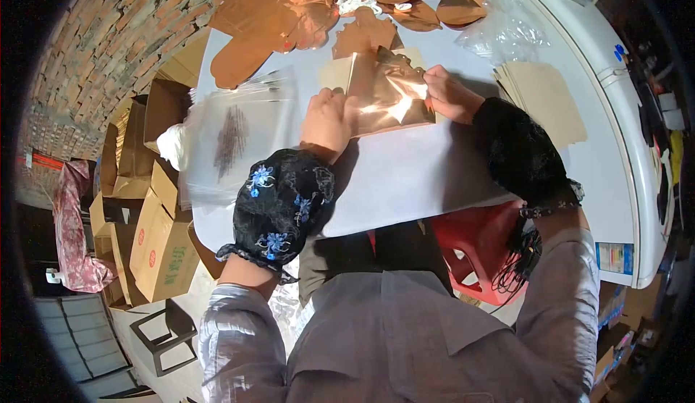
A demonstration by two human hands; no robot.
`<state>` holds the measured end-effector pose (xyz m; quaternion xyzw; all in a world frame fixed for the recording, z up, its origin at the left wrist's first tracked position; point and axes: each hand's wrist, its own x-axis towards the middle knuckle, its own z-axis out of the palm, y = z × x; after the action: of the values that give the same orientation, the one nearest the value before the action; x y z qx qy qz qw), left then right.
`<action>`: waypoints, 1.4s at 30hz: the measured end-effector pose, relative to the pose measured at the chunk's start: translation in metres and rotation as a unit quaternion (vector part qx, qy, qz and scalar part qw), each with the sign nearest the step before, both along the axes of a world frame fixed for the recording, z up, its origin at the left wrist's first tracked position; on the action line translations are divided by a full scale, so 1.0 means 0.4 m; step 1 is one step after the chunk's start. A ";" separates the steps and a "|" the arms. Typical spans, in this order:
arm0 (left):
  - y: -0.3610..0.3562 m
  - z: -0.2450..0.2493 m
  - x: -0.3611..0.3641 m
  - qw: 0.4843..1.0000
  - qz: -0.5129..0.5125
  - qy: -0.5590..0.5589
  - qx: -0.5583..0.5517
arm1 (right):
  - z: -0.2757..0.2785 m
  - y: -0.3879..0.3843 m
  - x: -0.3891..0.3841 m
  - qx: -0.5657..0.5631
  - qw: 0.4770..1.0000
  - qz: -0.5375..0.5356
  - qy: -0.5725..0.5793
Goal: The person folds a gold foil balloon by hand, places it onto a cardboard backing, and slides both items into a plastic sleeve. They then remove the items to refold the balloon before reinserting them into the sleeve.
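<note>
Both hands are at a shiny copper-coloured packet (387,110) near the middle of the white table. My left hand (328,122) is closed at its left edge, fingers curled. The right edge is pinched between the thumb and fingers of my right hand (450,94). Light glares off the creased surface, so its contents cannot be made out. A tan sheet (333,74) shows partly behind the packet. Just beyond lies a brown cut-out piece (364,32) with a wavy edge.
Larger brown pieces (253,23) spread along the table's far side. Clear plastic bags (271,113) lie left, and crumpled clear plastic (507,30) lies at the far right. A stack of tan sheets (544,102) is on the right. Cardboard boxes (163,244) and a red stool (478,240) stand below.
</note>
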<state>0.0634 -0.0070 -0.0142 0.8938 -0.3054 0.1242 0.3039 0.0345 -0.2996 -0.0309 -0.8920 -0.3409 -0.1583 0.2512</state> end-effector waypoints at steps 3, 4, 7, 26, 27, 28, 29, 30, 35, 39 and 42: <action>-0.011 0.004 -0.007 0.999 0.047 -0.001 0.013 | 0.012 0.012 -0.009 0.000 1.000 -0.024 0.003; -0.010 0.006 -0.008 0.998 0.054 0.004 0.020 | 0.014 0.014 -0.006 -0.008 0.999 -0.030 0.015; -0.019 0.019 -0.003 0.997 0.066 0.011 0.040 | 0.035 0.016 -0.004 -0.025 0.997 -0.056 0.038; -0.025 0.013 0.009 0.993 0.066 0.019 0.094 | 0.098 0.174 -0.224 -0.165 0.986 -0.040 -0.001; -0.025 0.015 0.009 0.992 0.068 0.022 0.102 | 0.087 0.169 -0.226 -0.178 0.983 -0.043 -0.001; -0.025 0.018 0.011 0.991 0.070 0.023 0.109 | 0.077 0.168 -0.227 -0.171 0.984 -0.046 0.011; -0.027 0.020 0.012 0.991 0.073 0.028 0.108 | 0.071 0.167 -0.228 -0.166 0.985 -0.049 0.023; -0.028 0.023 0.013 0.991 0.076 0.033 0.107 | 0.070 0.167 -0.228 -0.160 0.985 -0.053 0.034; -0.013 0.014 0.051 0.994 0.078 0.074 -0.011 | 0.079 0.175 -0.234 -0.164 0.983 -0.064 0.051; 0.020 0.104 -0.031 0.988 0.016 -0.133 -0.075 | 0.068 0.174 -0.228 -0.133 0.987 -0.059 0.070; 0.019 0.046 -0.126 0.962 -0.199 -0.182 0.049 | 0.071 0.173 -0.225 -0.141 0.986 -0.056 0.074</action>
<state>0.0128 0.0006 0.0042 0.7911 -0.5327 0.2069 0.2180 -0.0556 -0.2306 -0.0025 -0.9453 -0.2898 -0.0564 0.1386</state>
